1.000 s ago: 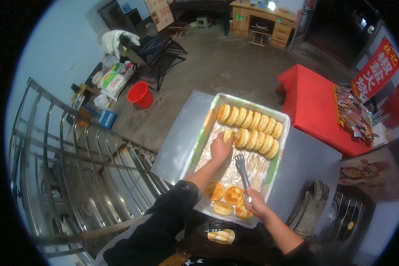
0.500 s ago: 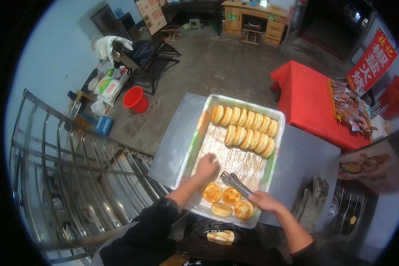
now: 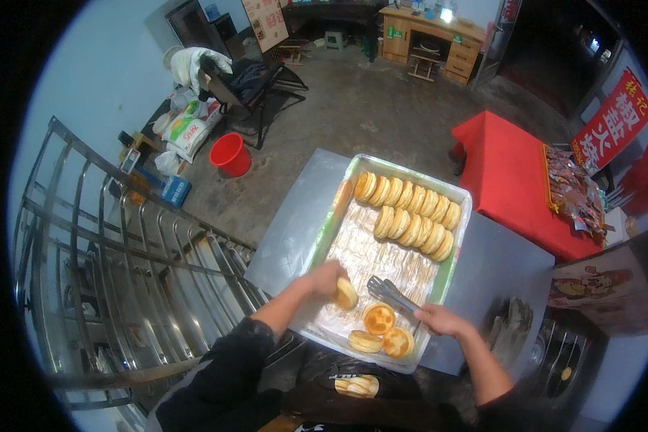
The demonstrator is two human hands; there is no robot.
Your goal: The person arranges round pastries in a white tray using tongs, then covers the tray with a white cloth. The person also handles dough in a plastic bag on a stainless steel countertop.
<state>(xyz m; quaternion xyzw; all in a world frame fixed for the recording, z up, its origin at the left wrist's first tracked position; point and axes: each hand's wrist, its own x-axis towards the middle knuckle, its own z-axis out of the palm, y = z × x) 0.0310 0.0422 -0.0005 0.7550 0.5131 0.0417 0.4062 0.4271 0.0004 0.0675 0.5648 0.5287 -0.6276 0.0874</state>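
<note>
My left hand (image 3: 325, 279) grips a round golden flatbread (image 3: 346, 294), tilted on edge above the foil-lined tray (image 3: 381, 252). In my right hand (image 3: 441, 320) is a pair of metal tongs (image 3: 392, 293), pointing left over the tray with no bread at the tips. Below the tongs, three loose flatbreads sit near the tray's front: one browned face up (image 3: 379, 317), another (image 3: 398, 343) close to the front right, and one tilted to show its side (image 3: 365, 342). Toward the far side, a back row (image 3: 407, 196) and a shorter front row (image 3: 412, 231) of flatbreads stand on edge.
The tray rests on a grey table (image 3: 284, 223). Metal racks (image 3: 133, 273) rise at my left. A red bucket (image 3: 230, 155) stands on the floor beyond. To the right are a red-covered table (image 3: 493, 180) with packaged goods (image 3: 574, 191) and some dark grey gloves (image 3: 511, 324).
My left hand has picked up the flatbread that lay face up at the front left and lifted it onto its edge. My right hand still holds the tongs. The whole view has shifted slightly.
</note>
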